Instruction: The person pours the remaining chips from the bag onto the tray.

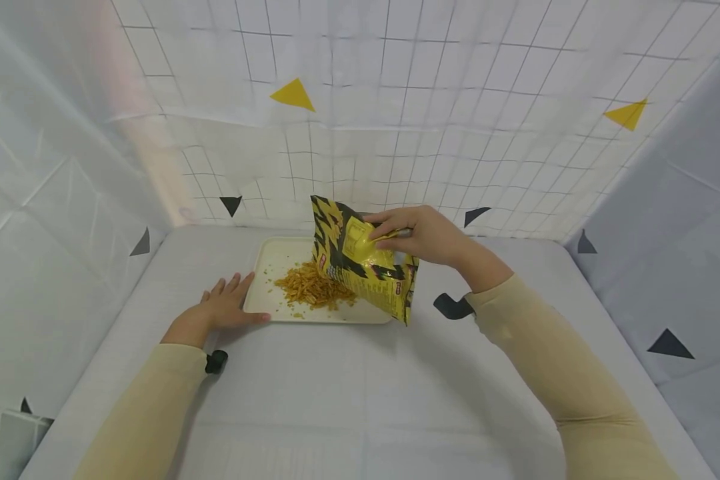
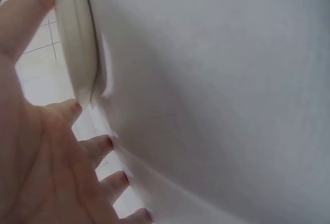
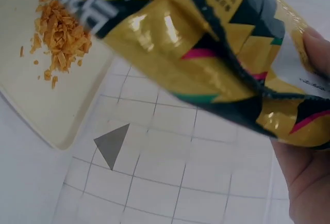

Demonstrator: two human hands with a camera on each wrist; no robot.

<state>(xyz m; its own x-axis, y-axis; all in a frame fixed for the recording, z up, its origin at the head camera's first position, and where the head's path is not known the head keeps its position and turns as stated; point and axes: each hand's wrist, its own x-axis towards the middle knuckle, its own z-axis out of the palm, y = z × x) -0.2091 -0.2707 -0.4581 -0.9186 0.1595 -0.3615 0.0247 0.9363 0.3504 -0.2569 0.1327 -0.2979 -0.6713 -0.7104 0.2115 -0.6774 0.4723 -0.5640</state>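
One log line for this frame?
right hand: holds snack bag tilted over tray | snacks: on tray | left hand: flat at tray edge

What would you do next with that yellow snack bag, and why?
Probably tip the bag a little further over the tray. The right hand grips its upper end, its lower end hangs over the tray by the snack pile, and the left hand lies flat against the tray's edge, steadying it.

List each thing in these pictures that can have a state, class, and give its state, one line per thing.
Snack bag: open, tipped mouth-down over the tray, held up.
Tray: flat on the table, holding a pile of snack pieces.
Snack pieces: heaped loosely on the tray.
Left hand: flat, fingers straight against the tray's edge.
Right hand: gripping the bag.
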